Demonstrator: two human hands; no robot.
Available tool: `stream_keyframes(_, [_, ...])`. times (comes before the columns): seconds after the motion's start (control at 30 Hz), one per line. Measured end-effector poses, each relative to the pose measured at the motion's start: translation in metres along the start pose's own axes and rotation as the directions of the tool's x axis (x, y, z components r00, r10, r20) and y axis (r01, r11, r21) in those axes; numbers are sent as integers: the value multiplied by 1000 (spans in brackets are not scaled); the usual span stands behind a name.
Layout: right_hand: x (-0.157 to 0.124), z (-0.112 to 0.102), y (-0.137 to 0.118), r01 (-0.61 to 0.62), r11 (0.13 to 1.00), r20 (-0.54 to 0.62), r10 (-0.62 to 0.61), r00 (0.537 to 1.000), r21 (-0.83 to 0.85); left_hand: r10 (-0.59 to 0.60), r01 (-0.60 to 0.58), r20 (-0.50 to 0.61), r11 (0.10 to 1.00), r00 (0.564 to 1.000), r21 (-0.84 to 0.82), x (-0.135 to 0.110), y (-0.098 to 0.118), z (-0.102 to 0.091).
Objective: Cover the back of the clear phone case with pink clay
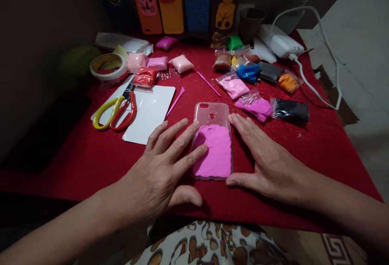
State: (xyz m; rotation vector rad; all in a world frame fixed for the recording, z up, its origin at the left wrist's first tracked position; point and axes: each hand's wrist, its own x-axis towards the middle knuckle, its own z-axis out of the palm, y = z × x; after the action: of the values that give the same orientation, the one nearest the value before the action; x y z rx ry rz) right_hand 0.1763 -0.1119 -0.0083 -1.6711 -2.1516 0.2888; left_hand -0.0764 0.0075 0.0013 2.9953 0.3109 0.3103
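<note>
A clear phone case (212, 113) lies flat on the red cloth in front of me. Pink clay (214, 159) with a wavy edge covers its lower part, while the top with the camera cutouts is bare. My left hand (165, 163) is open with fingers spread, its index fingertip on the clay and another fingertip by the case's left edge. Along the right edge rests my right hand (261, 159), open and stretched out. Its fingertips touch near the upper right corner and its thumb lies at the lower right corner.
Scissors (117, 109) lie on a white sheet (152, 113) to the left, near a tape roll (108, 67). Pink sculpting tools (208, 83) and several clay packets (247, 72) sit farther back. A white power bank (281, 42) with a cable is at right; decorated cases (197, 3) stand behind.
</note>
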Motion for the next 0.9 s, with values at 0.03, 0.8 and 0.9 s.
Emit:
stream_keyframes(0.03, [0,0,0,2,1000,-1,-2,1000,1,-15,15,-13,1000,1000,21,-1,1,1])
stream_keyframes(0.8, [-3,1,3,11,1000,-1,-11,1000,-18,-74,74,-52,997,996,-14,-14,9,4])
stream_keyframes(0.9, [-1,-2,1,-1,1000,-3,1,1000,13,-102,96,-59,991,993,-90,-12,7,1])
